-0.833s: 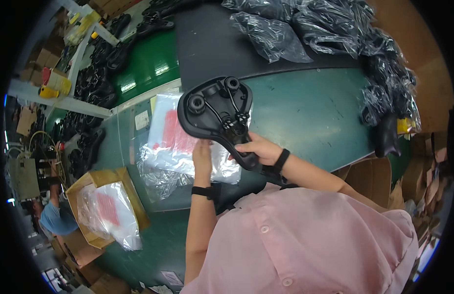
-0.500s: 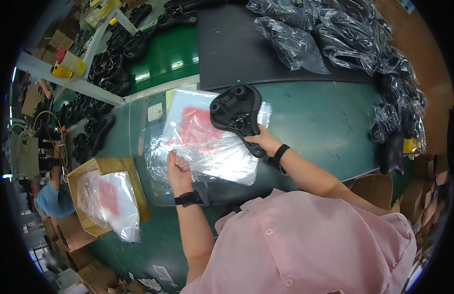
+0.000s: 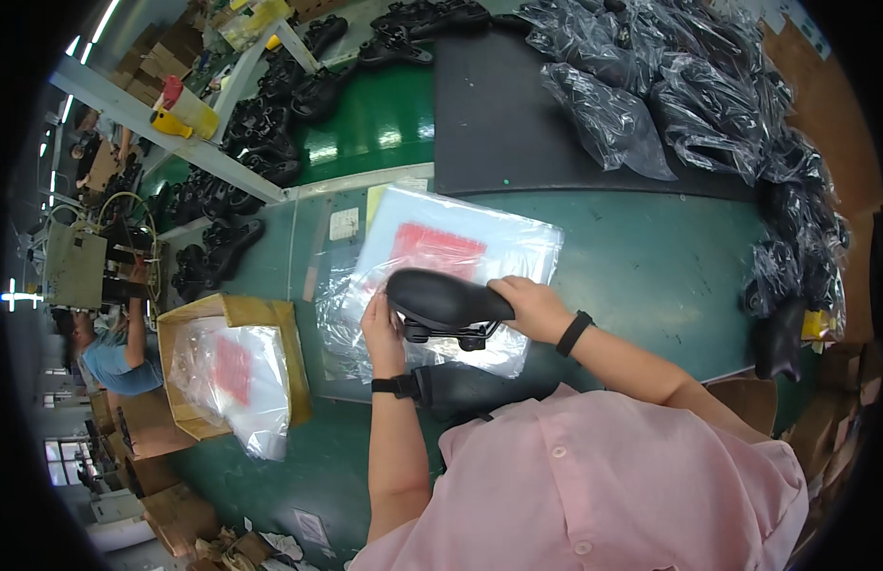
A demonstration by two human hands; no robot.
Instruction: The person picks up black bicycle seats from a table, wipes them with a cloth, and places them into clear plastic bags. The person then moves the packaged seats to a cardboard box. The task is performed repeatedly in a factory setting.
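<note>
R hand (image 3: 535, 311) gripped the saddle (image 3: 443, 298) by its narrow nose; L hand (image 3: 383, 335), fingers part-curled, was by the wide end, hold unclear. Saddle was over near half of the bag stack (image 3: 439, 246), long axis approx. L-R, R hand nearer.

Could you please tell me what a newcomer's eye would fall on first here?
Probably the black saddle near the middle, its narrow nose in the right hand and its wide end by the left hand. Below it lies a stack of clear plastic bags with red print, bright against the green table. Next, likely the dark plastic-wrapped items heaped at upper right.
</note>
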